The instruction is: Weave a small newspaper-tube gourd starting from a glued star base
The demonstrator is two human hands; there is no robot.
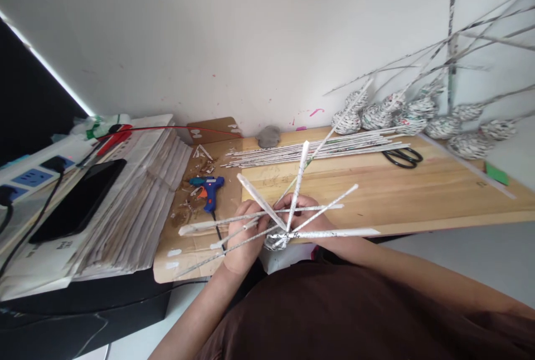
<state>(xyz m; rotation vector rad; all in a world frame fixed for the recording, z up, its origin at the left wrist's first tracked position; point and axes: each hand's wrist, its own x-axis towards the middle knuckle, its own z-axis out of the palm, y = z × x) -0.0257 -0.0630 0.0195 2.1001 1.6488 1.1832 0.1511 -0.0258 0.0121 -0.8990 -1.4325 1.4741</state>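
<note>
A small piece woven from rolled newspaper tubes (pixel 276 243) is held between my hands close to my body. Several paper tubes fan out from it, some upright, others toward the left and right. My left hand (pixel 244 240) is closed around its left side, with tubes crossing over the fingers. On the far side, my right hand (pixel 301 205) has its fingers bent in at the weave, partly hidden behind the tubes. One long thin tube (pixel 321 145) slants from the fingers up toward the wall.
Loose paper tubes (pixel 301 148) lie along the wooden board (pixel 334 187) beside black-handled scissors (pixel 402 157). Several woven paper balls (pixel 422 108) line the wall. A blue glue gun (pixel 212 191) rests on cardboard (pixel 171 271). At left are stacked papers (pixel 142 220), a phone (pixel 79 198) and a power strip (pixel 33 176).
</note>
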